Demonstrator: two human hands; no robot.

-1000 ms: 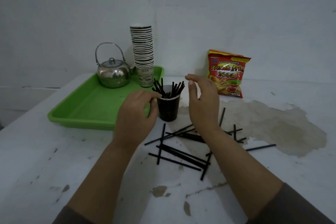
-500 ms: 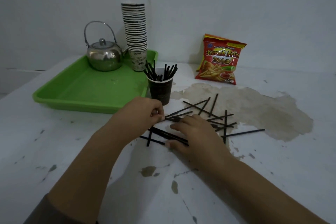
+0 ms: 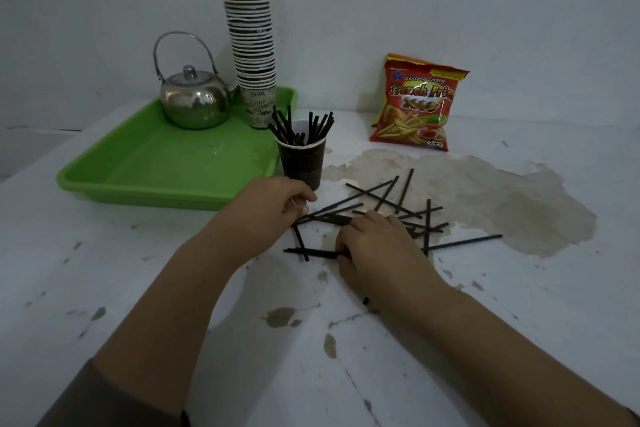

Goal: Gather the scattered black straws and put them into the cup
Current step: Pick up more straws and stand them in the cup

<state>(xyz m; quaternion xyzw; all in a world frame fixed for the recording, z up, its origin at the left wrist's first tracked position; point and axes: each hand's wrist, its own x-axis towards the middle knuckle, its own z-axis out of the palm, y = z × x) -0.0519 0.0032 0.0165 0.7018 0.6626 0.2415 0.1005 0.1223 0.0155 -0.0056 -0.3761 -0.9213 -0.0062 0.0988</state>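
Black straws (image 3: 388, 198) lie crossed under both hands: the left hand (image 3: 270, 208) pinches several ends, while the right hand (image 3: 374, 246) lies flat, clamping one. Sweeping them parallel first should ease lifting into the cup (image 3: 302, 163) just beyond.

I see both hands down among the scattered straws (image 3: 377, 198) just in front of the cup (image 3: 302, 163). My left hand (image 3: 266, 210) pinches straw ends close to the cup's base; my right hand (image 3: 375, 246) lies flat over the pile, further from the cup. More straws stand inside the cup.
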